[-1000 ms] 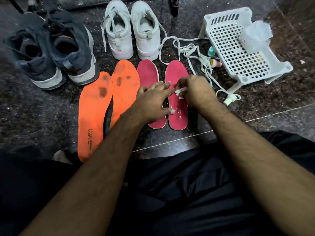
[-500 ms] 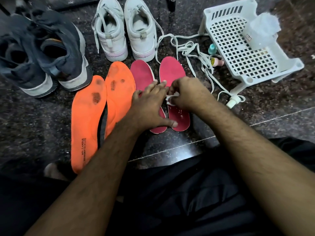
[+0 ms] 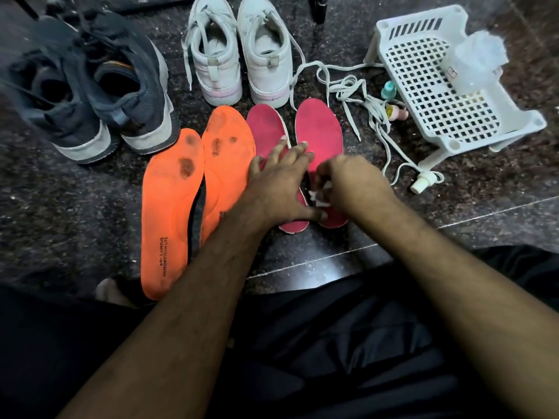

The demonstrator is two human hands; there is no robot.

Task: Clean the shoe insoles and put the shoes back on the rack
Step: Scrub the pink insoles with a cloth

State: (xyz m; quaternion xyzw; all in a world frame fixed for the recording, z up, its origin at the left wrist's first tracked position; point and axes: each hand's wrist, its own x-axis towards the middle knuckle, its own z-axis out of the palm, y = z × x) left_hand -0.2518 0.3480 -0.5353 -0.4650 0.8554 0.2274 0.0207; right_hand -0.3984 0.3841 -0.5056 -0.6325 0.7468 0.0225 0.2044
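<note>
1. At far left I see a pair of dark shoes (image 3: pixel 87 95) on the stone floor (image 3: pixel 60 207), heels toward me.
2. Just in front of them lie two orange insoles (image 3: pixel 193 195), side by side and stained near the toe ends.
3. Behind the middle stand the white shoes (image 3: pixel 239 52), with loose laces (image 3: pixel 357 98) trailing off to the right.
4. My left hand (image 3: pixel 278 186) lies flat across the left pink insole (image 3: pixel 267 131): fingers straight and spread, fingertips reaching its upper part, thumb stretched toward the heel of the neighbouring one.
5. The right pink insole (image 3: pixel 320 131) lies just beside it, toe pointing away from me.
6. My right hand (image 3: pixel 348 182) has its fingers curled, pinching a small white wad (image 3: pixel 320 196) down against the lower half of that right insole.
7. Two small bottles (image 3: pixel 393 104) lie beside the laces, and a white cap (image 3: pixel 423 181) nearer me.
8. At far right sits the white plastic rack (image 3: pixel 447 95) with a clear wrapped packet (image 3: pixel 475 63) on it.
</note>
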